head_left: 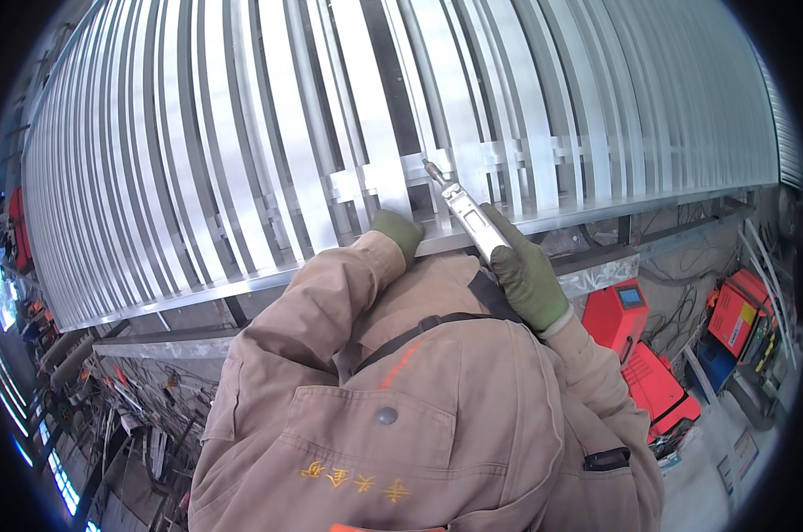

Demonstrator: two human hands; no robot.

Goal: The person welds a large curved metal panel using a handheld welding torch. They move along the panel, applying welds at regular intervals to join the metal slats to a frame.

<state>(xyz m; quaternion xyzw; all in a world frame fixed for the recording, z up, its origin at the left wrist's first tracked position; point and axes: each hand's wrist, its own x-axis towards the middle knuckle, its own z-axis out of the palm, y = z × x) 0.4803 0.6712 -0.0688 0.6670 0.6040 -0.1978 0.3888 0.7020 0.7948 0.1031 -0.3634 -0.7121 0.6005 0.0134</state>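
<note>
A silver handheld welding gun (pixel 477 223) with a dark, narrow nozzle is in my gloved right hand (pixel 530 279). My fingers are wrapped round its body, and the nozzle points up and left at the metal slats. My left hand (pixel 398 232), also in a green glove, is closed at the near edge of the slatted metal panel (pixel 211 285). The glove hides what its fingers hold, if anything. Long, shiny slats run away from me across the panel, with dark gaps between them. A crosswise metal strip (pixel 490 156) shows beneath the slats near the nozzle.
Dark steel supports (pixel 596 258) carry the panel's near side. To the right stand a red machine with a small screen (pixel 616 316) and another red machine (pixel 740 306), with cables around them. Cluttered metal scraps (pixel 144 426) lie low on the left.
</note>
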